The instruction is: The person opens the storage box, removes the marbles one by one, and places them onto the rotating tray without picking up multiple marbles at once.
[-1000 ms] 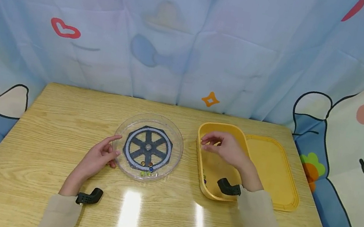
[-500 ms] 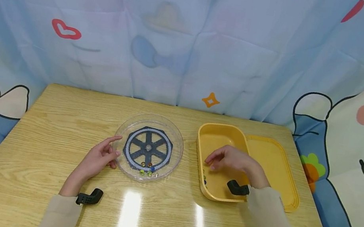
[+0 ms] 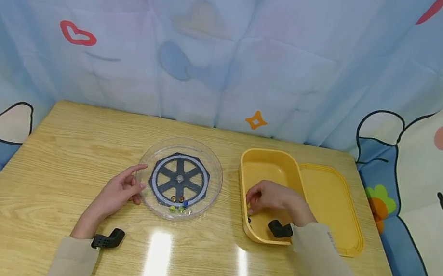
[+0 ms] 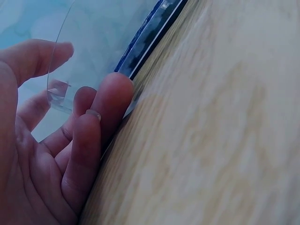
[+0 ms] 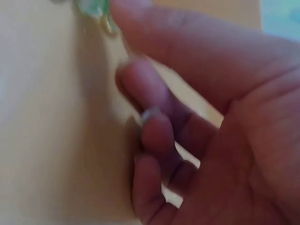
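Wooden table (image 3: pixel 66 170) seen from above, with a printed curtain (image 3: pixel 236 48) behind it. Left of centre lies a clear round dish (image 3: pixel 179 178) over a dark spoked-wheel pattern; several small marbles (image 3: pixel 178 203) sit together at its near edge. The left hand (image 3: pixel 119 191) rests on the table at the dish's left rim, fingers loosely extended and relaxed, thumb raised toward the rim; in the left wrist view the fingertips (image 4: pixel 112 93) lie against the transparent rim (image 4: pixel 61 70), gripping nothing. Right of centre stands a yellow tray (image 3: pixel 272 163), its flat yellow lid (image 3: pixel 333 205) just beside it on the right. The right hand (image 3: pixel 273 199) is lowered into the near part of the tray, fingers curled toward the thumb. In the right wrist view a greenish marble (image 5: pixel 93 8) appears at the tip of the forefinger, against the tray floor; whether it is pinched cannot be told, the view being blurred. Further small marbles (image 3: pixel 249 219) lie in the tray's near left corner.
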`<action>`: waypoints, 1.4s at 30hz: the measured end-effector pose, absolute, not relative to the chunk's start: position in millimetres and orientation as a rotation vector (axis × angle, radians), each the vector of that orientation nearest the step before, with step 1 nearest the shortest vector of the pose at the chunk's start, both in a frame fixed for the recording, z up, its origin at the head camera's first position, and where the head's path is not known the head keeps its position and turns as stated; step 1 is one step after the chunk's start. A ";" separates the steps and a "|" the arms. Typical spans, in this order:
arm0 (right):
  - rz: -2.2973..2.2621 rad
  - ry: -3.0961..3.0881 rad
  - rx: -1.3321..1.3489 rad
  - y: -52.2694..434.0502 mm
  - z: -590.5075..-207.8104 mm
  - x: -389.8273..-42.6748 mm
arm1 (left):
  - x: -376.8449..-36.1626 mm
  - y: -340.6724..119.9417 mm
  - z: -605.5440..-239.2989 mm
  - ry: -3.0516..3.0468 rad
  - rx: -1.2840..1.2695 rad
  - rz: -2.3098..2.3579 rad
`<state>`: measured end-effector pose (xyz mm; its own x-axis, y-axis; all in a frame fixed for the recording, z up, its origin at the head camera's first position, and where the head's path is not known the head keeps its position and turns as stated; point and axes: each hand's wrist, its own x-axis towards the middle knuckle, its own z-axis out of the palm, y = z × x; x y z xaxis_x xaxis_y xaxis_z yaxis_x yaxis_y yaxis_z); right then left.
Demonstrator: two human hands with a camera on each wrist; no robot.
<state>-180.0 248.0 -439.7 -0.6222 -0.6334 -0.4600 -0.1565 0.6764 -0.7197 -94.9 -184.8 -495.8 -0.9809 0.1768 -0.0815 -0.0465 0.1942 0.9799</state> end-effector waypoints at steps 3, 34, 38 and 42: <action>-0.806 2.176 -0.613 242.2 -438.6 -178.6 | -95.3 -184.8 -494.6 2.284 0.132 1.887; -1.046 2.288 -0.569 259.6 -428.9 -177.3 | -95.4 -185.9 -495.6 2.289 0.130 1.874; -1.094 2.369 -0.527 257.6 -418.8 -175.3 | -95.8 -185.8 -494.8 2.287 0.130 1.871; -1.110 2.462 -0.514 250.5 -409.0 -173.5 | -95.5 -186.1 -493.3 2.289 0.132 1.872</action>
<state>-173.5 250.5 -409.0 -0.8568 -0.4765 -0.1971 -0.1678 0.6191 -0.7672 -95.5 -186.1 -493.3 -0.9795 0.1829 -0.0842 -0.0462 0.2027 0.9781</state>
